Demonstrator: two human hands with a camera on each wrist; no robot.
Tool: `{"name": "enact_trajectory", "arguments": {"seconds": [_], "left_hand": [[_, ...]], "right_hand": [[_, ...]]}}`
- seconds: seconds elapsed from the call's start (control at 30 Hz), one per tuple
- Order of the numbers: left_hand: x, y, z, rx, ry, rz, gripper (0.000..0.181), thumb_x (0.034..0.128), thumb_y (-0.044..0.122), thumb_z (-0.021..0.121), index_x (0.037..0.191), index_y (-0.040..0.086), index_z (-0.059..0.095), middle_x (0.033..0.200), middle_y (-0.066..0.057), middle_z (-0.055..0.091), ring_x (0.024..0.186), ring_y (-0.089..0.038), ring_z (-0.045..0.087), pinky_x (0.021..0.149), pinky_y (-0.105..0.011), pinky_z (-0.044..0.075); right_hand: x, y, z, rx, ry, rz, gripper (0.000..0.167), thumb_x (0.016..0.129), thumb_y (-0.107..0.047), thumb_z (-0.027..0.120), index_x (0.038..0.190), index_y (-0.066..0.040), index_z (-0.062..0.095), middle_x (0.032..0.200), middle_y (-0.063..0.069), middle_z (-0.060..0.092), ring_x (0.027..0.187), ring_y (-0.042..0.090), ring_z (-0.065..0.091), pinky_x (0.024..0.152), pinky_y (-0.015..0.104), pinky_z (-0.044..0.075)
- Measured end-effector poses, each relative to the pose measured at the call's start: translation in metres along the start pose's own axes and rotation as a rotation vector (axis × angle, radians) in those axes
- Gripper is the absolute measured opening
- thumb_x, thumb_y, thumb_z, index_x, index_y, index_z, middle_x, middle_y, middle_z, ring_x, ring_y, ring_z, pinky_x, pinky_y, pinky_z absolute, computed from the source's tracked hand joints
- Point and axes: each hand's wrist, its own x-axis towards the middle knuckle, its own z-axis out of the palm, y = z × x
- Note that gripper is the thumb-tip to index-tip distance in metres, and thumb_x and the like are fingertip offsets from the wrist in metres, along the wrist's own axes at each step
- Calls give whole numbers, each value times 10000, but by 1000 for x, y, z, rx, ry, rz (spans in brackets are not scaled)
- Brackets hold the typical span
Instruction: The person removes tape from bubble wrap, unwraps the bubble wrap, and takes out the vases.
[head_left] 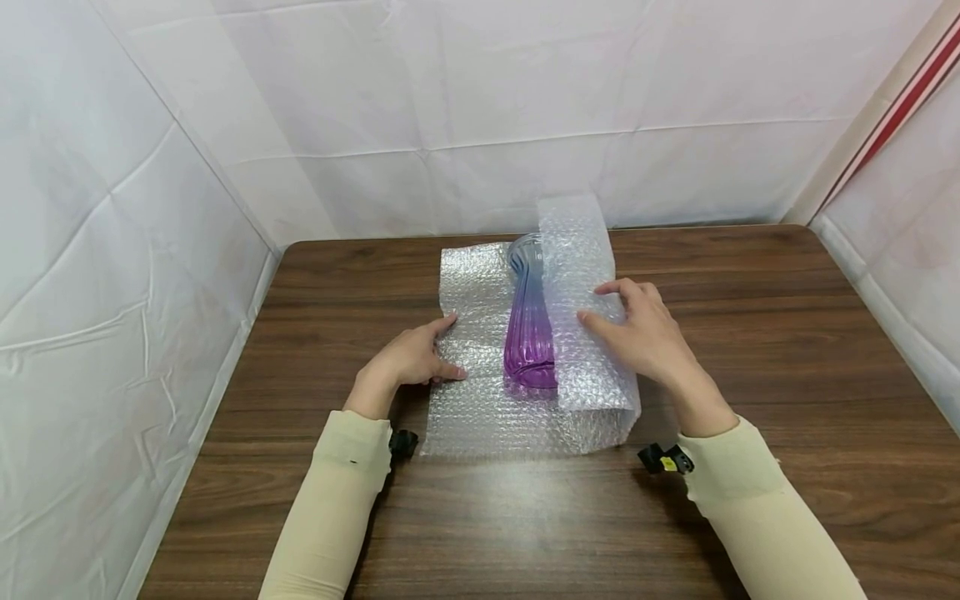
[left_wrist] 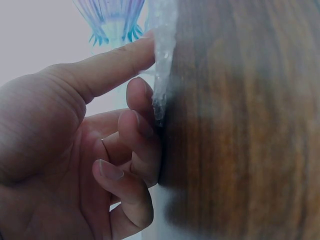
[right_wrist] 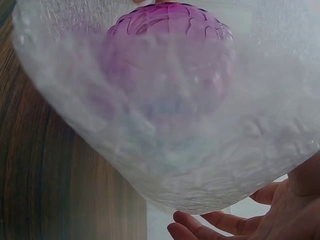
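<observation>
Bubble wrap (head_left: 480, 421) lies on the wood-grain table (head_left: 795, 367), its right portion folded over in a loose flap. The fluted glass vase (head_left: 528, 329), blue at the neck and purple at the base, lies on the wrap, partly beneath that flap. The right hand (head_left: 648, 337), thumb and fingers spread, rests at the flap's right side; the left hand's (head_left: 408, 354) extended thumb and index finger touch the wrap's left edge.
</observation>
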Motion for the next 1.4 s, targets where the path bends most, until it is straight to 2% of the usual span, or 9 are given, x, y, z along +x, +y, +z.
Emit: {"name": "enact_trajectory", "arguments": {"seconds": [0.17,0.37,0.5,0.7,1.03,1.27,1.4], "left_hand": [[1,0,0,5,0,2,1068,843,345,877,1671,296,205,761,-30,670,673,-187,645,1021,-464,484],[1,-2,1,3,1,5,1068,838,348,881,1670,294,213,874,-43,712,697,-192,656,1033,-472,477],[1,-2,1,4,3,6,1066,839,348,880,1670,292,214,865,-42,712,696,-191,655,1036,-474,474],[0,-2,1,7,2,8,1064,842,347,878,1670,290,212,791,-30,692,671,-184,643,1011,-460,484],[0,-1,1,4,4,8,1068,840,350,879,1670,304,209,814,-36,688,668,-187,642,991,-454,494],[1,-2,1,-1,5,9,1064,842,345,877,1669,304,209,797,-33,691,657,-179,632,996,-451,486],[1,-1,1,-6,7,7,1060,844,343,876,1668,309,211,827,-33,698,660,-177,631,1009,-454,479]], "right_hand": [[0,2,-1,-8,-5,3,672,974,-610,604,1451,-143,528,1355,214,472,1138,356,508,892,524,447],[-1,4,-2,-12,-18,27,697,973,-639,586,1452,-138,514,1296,209,477,1106,345,504,857,482,441],[-1,7,-2,-16,-27,32,716,969,-652,581,1458,-134,502,1281,208,475,1090,344,507,845,471,441],[0,10,-2,-19,-28,22,744,964,-654,587,1449,-97,498,1340,237,455,1128,375,516,901,541,455],[0,12,-4,-6,2,9,744,965,-598,630,1432,-32,506,1494,258,397,1264,413,481,996,610,438],[0,12,-3,-19,0,6,791,962,-609,628,1501,-59,449,1424,259,432,1271,413,480,1002,613,425],[-1,12,-4,-16,-16,13,842,954,-635,623,1551,-83,403,1487,275,392,1328,447,451,1059,651,393]]}}
